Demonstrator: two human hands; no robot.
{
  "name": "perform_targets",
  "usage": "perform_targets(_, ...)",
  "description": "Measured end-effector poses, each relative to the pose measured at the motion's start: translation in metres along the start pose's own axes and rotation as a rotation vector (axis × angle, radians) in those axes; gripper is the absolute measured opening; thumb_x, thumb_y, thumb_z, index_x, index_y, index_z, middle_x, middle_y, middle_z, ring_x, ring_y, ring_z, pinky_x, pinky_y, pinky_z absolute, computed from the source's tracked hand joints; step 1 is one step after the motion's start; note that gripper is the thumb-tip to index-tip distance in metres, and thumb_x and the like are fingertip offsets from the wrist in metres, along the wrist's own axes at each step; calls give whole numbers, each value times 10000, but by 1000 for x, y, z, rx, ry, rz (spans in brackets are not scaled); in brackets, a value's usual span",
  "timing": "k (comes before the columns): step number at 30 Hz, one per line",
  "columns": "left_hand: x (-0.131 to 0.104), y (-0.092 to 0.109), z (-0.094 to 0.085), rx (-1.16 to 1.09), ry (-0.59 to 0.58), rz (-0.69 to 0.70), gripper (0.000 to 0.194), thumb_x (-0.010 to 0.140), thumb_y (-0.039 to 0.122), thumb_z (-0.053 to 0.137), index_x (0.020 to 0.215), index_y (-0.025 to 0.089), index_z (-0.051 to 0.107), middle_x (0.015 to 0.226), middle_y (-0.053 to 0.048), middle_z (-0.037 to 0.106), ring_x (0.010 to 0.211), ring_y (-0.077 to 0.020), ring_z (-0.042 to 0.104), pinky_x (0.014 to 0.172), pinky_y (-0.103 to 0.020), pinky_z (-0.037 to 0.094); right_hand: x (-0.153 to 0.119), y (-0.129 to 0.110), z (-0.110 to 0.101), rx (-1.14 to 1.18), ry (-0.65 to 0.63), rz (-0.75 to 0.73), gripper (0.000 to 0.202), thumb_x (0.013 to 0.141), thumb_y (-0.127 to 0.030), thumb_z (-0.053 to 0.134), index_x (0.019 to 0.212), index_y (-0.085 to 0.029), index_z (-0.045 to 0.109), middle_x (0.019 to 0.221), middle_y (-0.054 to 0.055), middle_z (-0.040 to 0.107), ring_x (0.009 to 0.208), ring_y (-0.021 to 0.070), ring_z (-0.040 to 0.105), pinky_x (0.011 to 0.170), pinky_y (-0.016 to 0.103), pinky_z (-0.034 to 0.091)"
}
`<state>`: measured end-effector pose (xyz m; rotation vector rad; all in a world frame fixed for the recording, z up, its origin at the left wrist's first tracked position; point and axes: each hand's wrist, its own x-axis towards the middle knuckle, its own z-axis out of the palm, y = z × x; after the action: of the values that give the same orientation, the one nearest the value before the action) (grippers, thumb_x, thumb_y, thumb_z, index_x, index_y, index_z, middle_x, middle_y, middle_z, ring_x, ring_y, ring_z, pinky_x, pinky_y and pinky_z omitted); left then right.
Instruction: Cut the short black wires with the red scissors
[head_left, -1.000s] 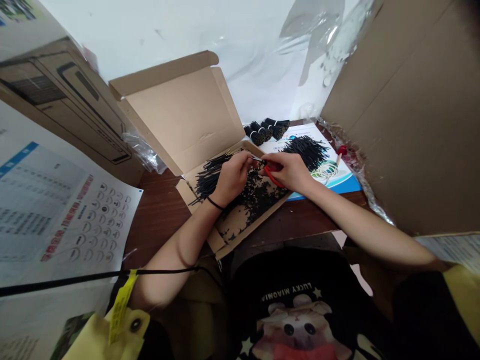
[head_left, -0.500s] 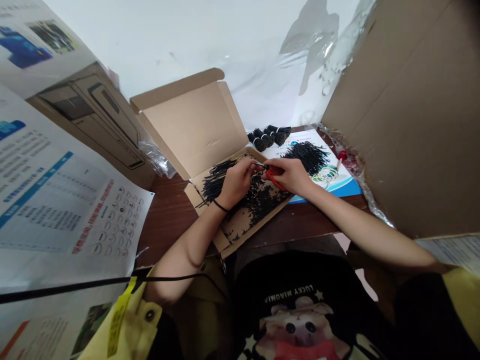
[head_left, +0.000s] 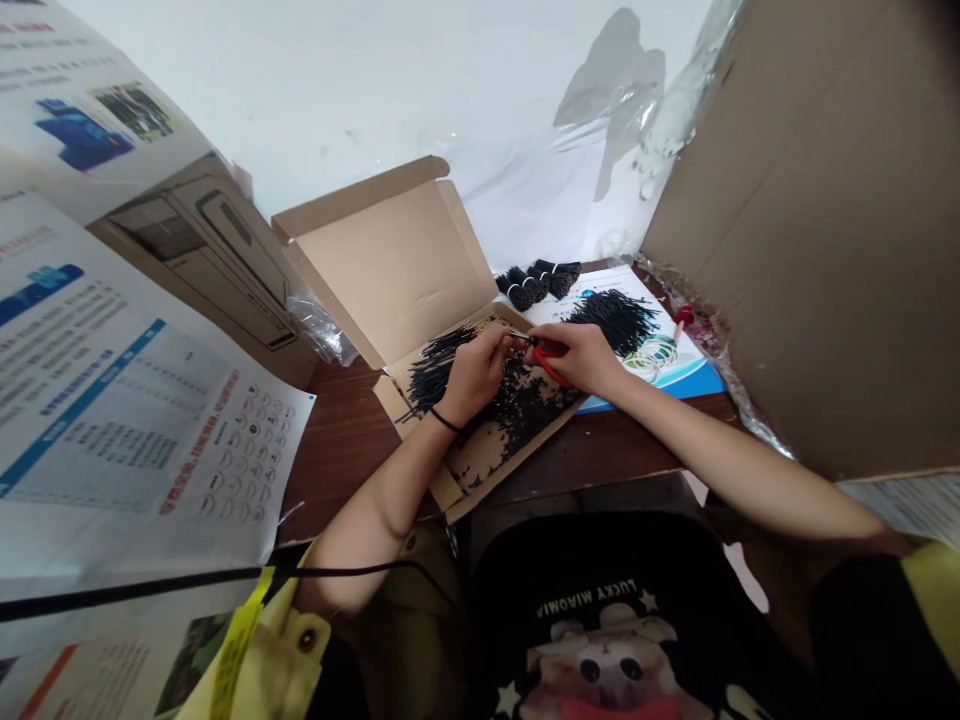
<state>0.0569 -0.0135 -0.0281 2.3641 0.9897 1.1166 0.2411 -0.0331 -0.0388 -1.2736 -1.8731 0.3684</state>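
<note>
My right hand (head_left: pixel 583 358) is closed on red-handled scissors (head_left: pixel 553 372), whose blades point left at the fingertips of my left hand (head_left: pixel 475 374). The fingers of my left hand are pinched together above an open cardboard box (head_left: pixel 480 490); what they hold is too small to make out. Left of that hand, thin black strips (head_left: pixel 431 375) lie in a loose bundle inside the box. Short black clippings (head_left: pixel 529 415) are scattered over the box floor under both hands.
Behind the box stand several banded black bundles (head_left: pixel 536 284). A loose black pile (head_left: pixel 619 318) and pale rubber bands (head_left: pixel 654 354) lie on a blue-white sheet (head_left: pixel 694 378). Printed sheets (head_left: pixel 150 420) hang at left; a large cardboard panel (head_left: pixel 832 240) rises at right.
The view has shifted slightly, so the scene sits a little lower. The scissor blades show more clearly between my hands, which stay in nearly the same place over the box.
</note>
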Motion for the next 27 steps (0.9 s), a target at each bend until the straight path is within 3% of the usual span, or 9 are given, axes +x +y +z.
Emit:
perform_targets(11,-1,5,-1,27,18,5,225,955,234,410,882,181,616,819,2,715,700,-96,650,676,-205,463,0,2,1,-121,9,-63,244,774,-340,572,910,-207,725,681,18,645,570,104,499,558,245,361)
perform_targets(24,-1,1,-1,49,-14,-85,260,946,294,432,881,188,660,709,7,683,657,-113,636,643,-212,455,3,-1,-2,-355,-11,13,221,783,-376,556,859,-262,729,665,13,663,578,135,531,548,265,296)
perform_targets(27,2,-1,-2,25,0,-81,234,938,272,444,888,190,658,789,-1,705,704,-116,648,677,-220,479,4,-3,-2,-393,-15,34,229,804,-398,536,837,-262,717,657,12,661,569,137,530,542,267,283)
